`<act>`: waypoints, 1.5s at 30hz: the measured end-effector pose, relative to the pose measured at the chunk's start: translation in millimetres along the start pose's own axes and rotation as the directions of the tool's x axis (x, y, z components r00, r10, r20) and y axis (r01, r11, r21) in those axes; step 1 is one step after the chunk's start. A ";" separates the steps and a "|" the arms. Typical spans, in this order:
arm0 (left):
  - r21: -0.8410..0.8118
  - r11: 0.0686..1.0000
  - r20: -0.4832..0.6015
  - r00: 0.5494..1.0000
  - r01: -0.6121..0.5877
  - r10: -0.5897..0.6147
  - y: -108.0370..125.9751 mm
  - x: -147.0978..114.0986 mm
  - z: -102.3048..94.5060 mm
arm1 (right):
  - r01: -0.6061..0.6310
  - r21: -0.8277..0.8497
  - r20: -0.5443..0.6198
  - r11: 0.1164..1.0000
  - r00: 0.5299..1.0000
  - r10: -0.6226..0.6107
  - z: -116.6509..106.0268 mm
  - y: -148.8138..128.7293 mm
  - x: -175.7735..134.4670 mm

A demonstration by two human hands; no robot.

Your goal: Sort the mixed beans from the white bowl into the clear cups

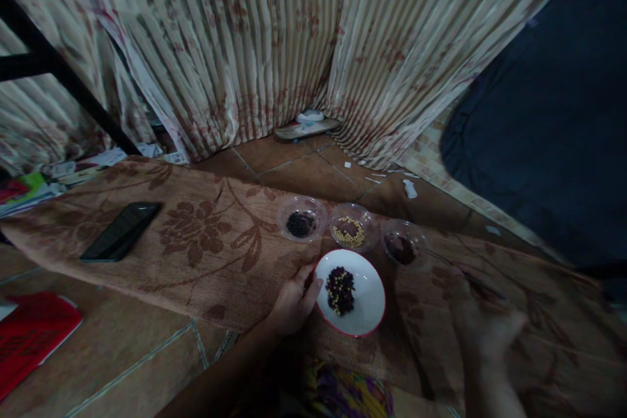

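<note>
Right across runs the counter (210,281), dressed in a brown cloth (264,209) patterned with darker flowers and leaves. On its near side, a red-rimmed white bowl (368,294), a dark-and-yellow mix (340,290) heaped off-centre! From that bowl, look to eleven o'clock: a clear cup (286,213) of black grains (300,225). Straight up at twelve, the middle cup (365,215), yellow grains (355,236) inside. Between one and two, the third cup (393,231), dark red at the bottom. And well away, between nine and ten, a dark phone (121,232) lies slanted!
</note>
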State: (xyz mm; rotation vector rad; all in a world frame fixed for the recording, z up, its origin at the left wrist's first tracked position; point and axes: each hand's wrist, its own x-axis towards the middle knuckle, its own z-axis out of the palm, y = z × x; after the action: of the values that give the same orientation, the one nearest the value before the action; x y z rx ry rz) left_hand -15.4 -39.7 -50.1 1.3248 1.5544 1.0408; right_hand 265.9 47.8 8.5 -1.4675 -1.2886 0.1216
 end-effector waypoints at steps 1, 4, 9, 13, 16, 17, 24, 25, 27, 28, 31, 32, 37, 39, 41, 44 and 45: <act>-0.002 1.000 -0.004 1.000 -0.002 0.002 0.2 -0.1 0.0 | -0.004 -0.001 -0.005 1.000 1.000 0.004 1.0 0.2 0.5; -0.008 1.000 0.006 1.000 0.004 -0.004 -0.1 -0.2 0.0 | -0.003 0.026 0.046 1.000 0.999 0.002 1.3 -6.2 -11.7; 0.015 1.000 0.009 1.000 -0.009 0.009 -1.7 -0.4 -0.4 | -0.085 0.048 0.364 0.995 0.929 0.062 -2.9 -20.8 -55.7; 0.017 1.000 0.027 1.000 -0.007 0.007 -2.4 -0.5 0.2 | -0.186 0.006 0.578 0.982 0.803 0.149 -4.1 -17.3 -82.4; 0.006 1.000 0.026 1.000 -0.004 0.004 -3.5 -0.5 1.3 | -0.155 0.002 0.641 0.988 0.759 0.118 -3.2 -15.6 -88.6; 0.004 1.000 0.023 1.000 -0.007 0.007 -3.9 -0.4 1.6 | -0.134 0.005 0.648 0.991 0.755 0.099 -2.8 -16.5 -88.8; 0.012 0.999 0.017 0.999 -0.037 0.037 -5.8 -0.1 2.3 | -0.005 0.025 0.652 1.000 0.758 -0.012 0.4 -20.3 -90.2; 0.017 0.999 0.016 0.999 -0.038 0.038 -5.9 -0.2 2.4 | -0.005 0.022 0.650 1.000 0.760 -0.010 0.8 -19.3 -90.8; 0.024 0.999 0.013 0.999 -0.040 0.040 -6.2 -0.3 2.4 | -0.011 0.011 0.644 1.000 0.765 0.001 1.5 -17.4 -91.7; 0.025 0.999 0.013 0.999 -0.041 0.041 -6.3 -0.3 2.4 | -0.016 0.005 0.643 1.000 0.766 0.009 1.7 -16.8 -92.0; 0.019 0.999 0.017 0.999 -0.040 0.039 -6.3 -0.1 2.4 | -0.030 -0.011 0.640 1.000 0.767 0.030 1.4 -16.9 -92.0; 0.019 0.999 0.019 0.999 -0.039 0.039 -6.2 0.0 2.3 | -0.033 -0.013 0.640 0.999 0.768 0.034 1.1 -17.4 -91.9; 0.035 0.998 0.019 0.999 -0.045 0.044 -5.7 0.2 1.8 | -0.050 -0.021 0.648 0.999 0.760 0.052 -0.7 -22.4 -91.5; 0.036 0.998 0.021 0.999 -0.042 0.041 -5.9 0.2 2.0 | -0.064 -0.023 0.640 0.998 0.766 0.064 -0.9 -24.6 -91.4; 0.037 0.999 0.020 0.999 -0.039 0.038 -6.2 0.1 2.3 | -0.074 -0.016 0.633 0.997 0.771 0.068 -0.7 -26.6 -91.6; 0.039 0.999 0.020 0.999 -0.028 0.027 -6.6 -0.2 2.6 | -0.071 -0.012 0.632 0.997 0.773 0.063 0.0 -28.4 -92.3; 0.040 0.999 0.021 0.999 -0.025 0.024 -6.7 -0.3 2.7 | -0.062 -0.012 0.631 0.998 0.774 0.056 0.4 -28.6 -92.6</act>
State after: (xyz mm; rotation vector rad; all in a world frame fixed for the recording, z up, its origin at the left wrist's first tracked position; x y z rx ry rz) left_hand -14.9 -40.5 -57.3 1.3811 1.5552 1.0124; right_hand 211.0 -26.5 -20.7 -1.5150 -1.7707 0.7195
